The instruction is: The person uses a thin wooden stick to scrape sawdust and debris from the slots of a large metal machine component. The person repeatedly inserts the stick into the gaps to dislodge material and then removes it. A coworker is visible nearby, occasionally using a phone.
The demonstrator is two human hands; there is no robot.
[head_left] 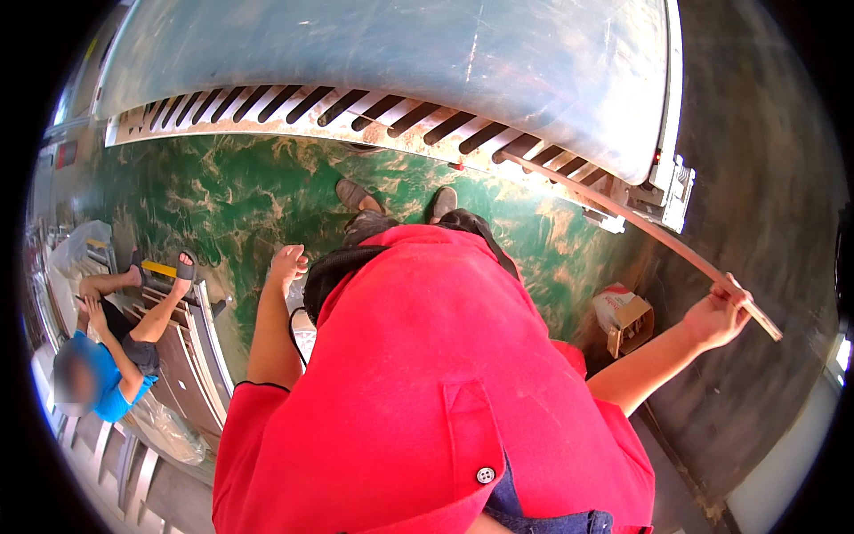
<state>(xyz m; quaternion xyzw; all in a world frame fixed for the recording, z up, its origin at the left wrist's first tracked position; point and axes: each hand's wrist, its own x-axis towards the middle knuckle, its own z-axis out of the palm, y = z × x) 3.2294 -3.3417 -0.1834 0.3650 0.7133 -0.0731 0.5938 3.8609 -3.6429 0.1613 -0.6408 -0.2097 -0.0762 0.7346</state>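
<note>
- Where the red shirt (pixel 427 392) fills the middle of the view, the wearer's legs are hidden almost wholly; only two shoes (pixel 356 194) are seen on the green, dust-streaked floor (pixel 231 196).
- The right hand (pixel 721 316) is closed around a long thin wooden strip (pixel 623 218), gripped near its lower end; a short stub is left sticking out past the fingers.
- The strip's far end is laid against the slotted edge (pixel 356 111) of a large grey-blue machine bench (pixel 400 44); whether it enters a slot cannot be told.
- The left hand (pixel 286 265) is held open and empty above the floor, fingers spread.
- An open cardboard box (pixel 625 316) is seen near the right forearm; its contents are not made out.
- At the left rim, a seated person in a blue shirt (pixel 107 392) is cut off and bent by the lens, beside stacked panels (pixel 191 356).
</note>
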